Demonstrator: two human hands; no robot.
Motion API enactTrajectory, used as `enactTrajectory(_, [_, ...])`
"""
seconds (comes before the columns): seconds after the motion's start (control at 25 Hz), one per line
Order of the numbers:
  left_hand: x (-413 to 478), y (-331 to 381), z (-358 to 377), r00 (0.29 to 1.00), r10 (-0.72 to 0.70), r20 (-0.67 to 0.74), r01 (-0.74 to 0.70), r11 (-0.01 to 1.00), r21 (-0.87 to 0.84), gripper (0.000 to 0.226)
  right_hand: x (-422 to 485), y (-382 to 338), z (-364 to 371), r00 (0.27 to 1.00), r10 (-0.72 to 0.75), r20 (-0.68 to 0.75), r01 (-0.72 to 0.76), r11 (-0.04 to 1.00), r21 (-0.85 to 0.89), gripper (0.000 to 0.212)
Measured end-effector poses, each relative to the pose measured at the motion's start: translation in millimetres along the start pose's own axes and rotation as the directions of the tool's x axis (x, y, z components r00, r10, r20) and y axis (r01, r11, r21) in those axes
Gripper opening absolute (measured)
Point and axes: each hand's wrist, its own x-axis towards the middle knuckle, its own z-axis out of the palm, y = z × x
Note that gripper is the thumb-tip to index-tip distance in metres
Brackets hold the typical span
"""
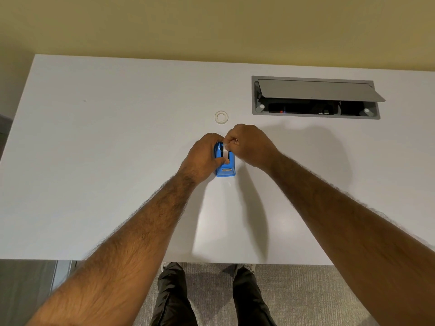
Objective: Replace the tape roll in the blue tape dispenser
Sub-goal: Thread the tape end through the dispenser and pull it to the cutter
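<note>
The blue tape dispenser [226,170] stands on the white table [117,161] in the middle of the view, its cutter end toward me. My left hand [202,156] grips its left side, thumb across the top. My right hand [249,147] is closed over the far top end, fingertips pinching the tape roll [225,153] seated in the dispenser; a white strip of it shows between my hands. A second, thin whitish tape ring [221,117] lies flat on the table just beyond my hands.
A grey cable box [315,98] with its lid propped open is set into the table at the back right. A yellow wall runs behind the table. The near table edge is above my legs and the carpet.
</note>
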Motion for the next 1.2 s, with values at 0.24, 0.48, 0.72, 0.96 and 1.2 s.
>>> enactTrajectory(0.24, [3.0, -3.2, 3.0, 0.999, -0.043, 0.003, 0.043, 0.999, 0.011, 0.046, -2.3, -10.4, -1.5, 0.99, -0.137, -0.041, 0.126, 0.971, -0.203, 0.021])
enactTrajectory(0.48, [3.0, -4.9, 4.7, 0.999, -0.04, -0.001, 0.04, 0.999, 0.006, 0.042, 2.6, -13.5, 0.5, 0.993, -0.12, -0.021, 0.115, 0.981, -0.159, 0.015])
enactTrajectory(0.72, [1.1, -4.4, 2.3, 1.0, -0.005, -0.002, 0.005, 1.0, 0.013, 0.049, 6.0, -2.9, -0.1, 0.999, 0.007, -0.032, -0.005, 0.998, 0.064, 0.021])
enactTrajectory(0.96, [-0.3, -0.1, 0.5, 0.999, -0.034, 0.006, 0.034, 0.999, 0.003, 0.053, 8.1, 0.3, -7.6, 0.991, 0.12, -0.055, -0.106, 0.97, 0.218, 0.024])
enactTrajectory(1.2, [-1.3, 0.4, -2.0, 1.0, -0.018, 0.007, 0.018, 1.0, -0.012, 0.049, 3.8, -5.0, -4.1, 0.999, 0.035, 0.006, -0.036, 0.997, 0.071, 0.015])
